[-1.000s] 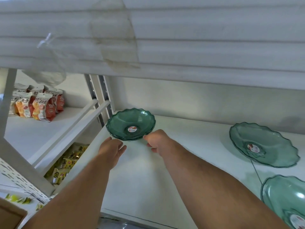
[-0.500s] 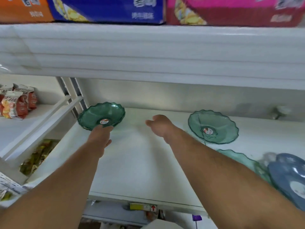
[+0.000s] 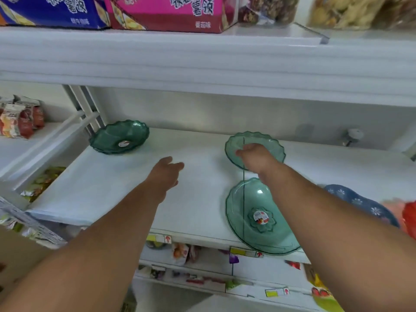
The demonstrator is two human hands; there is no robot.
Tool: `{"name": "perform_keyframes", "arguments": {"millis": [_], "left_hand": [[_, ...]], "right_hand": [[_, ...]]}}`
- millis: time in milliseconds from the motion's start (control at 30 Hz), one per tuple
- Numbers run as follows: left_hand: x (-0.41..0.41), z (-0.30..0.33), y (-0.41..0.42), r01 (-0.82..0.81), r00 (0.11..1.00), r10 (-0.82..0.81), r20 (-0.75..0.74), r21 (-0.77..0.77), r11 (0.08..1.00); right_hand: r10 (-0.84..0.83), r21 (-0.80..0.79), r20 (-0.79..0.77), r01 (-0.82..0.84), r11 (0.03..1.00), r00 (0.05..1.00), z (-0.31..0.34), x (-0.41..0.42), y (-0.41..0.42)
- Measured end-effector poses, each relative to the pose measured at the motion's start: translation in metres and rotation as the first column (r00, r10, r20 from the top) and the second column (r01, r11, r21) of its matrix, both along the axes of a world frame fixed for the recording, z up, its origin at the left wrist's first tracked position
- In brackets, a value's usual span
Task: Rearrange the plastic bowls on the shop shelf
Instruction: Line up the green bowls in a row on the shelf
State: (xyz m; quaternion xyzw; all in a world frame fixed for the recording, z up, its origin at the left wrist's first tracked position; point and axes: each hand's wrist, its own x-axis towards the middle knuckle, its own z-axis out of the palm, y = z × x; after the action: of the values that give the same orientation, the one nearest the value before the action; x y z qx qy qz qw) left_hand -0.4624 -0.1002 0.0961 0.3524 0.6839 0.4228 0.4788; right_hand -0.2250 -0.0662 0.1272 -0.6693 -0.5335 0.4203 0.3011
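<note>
A dark green scalloped plastic bowl (image 3: 119,137) sits at the back left of the white shelf (image 3: 198,188). A lighter green bowl (image 3: 238,143) lies at the back centre, and my right hand (image 3: 256,157) hovers over or touches its middle; whether it grips the bowl I cannot tell. A larger light green bowl (image 3: 258,217) rests at the front edge, overhanging slightly. My left hand (image 3: 166,172) is empty with fingers apart, above the bare shelf between the dark bowl and the right ones.
A blue patterned bowl (image 3: 360,203) and something red and pink (image 3: 407,217) sit at the far right. Snack boxes (image 3: 166,12) stand on the shelf above. Snack packets (image 3: 20,118) fill the left bay, and more goods lie on the lower shelves.
My left hand has left the dark green bowl and moved right. My right hand has moved right onto the back-centre green bowl. The view has shifted right and up.
</note>
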Motion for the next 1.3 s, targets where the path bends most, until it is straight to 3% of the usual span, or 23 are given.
{"name": "perform_keyframes", "arguments": {"millis": [300, 533, 733, 967, 1200, 1300], "left_hand": [[0.046, -0.007, -0.042, 0.150, 0.988, -0.148, 0.045, -0.040, 0.988], [0.072, -0.031, -0.086, 0.209, 0.974, -0.195, 0.114, -0.127, 0.970], [0.096, -0.048, -0.115, 0.247, 0.963, -0.221, 0.153, -0.181, 0.952], [0.126, -0.057, -0.122, 0.165, 0.975, -0.125, 0.186, -0.220, 0.961], [0.155, -0.066, -0.122, 0.062, 0.986, -0.022, 0.166, -0.239, 0.969], [0.164, -0.074, -0.122, 0.025, 0.970, 0.038, 0.240, -0.254, 0.967]], "right_hand": [[-0.116, -0.002, -0.051, 0.116, 0.993, 0.992, -0.011, 0.058, -0.047], [-0.194, -0.041, -0.003, 0.194, 0.980, 0.981, -0.029, 0.091, -0.081], [-0.259, -0.078, -0.098, 0.252, 0.964, 0.961, -0.033, 0.116, -0.097], [-0.287, -0.068, -0.148, 0.280, 0.958, 0.946, -0.047, 0.141, -0.075], [-0.254, -0.115, -0.237, 0.233, 0.966, 0.938, -0.044, 0.153, -0.033], [-0.193, -0.171, -0.253, 0.153, 0.973, 0.948, -0.051, 0.158, -0.011]]}}
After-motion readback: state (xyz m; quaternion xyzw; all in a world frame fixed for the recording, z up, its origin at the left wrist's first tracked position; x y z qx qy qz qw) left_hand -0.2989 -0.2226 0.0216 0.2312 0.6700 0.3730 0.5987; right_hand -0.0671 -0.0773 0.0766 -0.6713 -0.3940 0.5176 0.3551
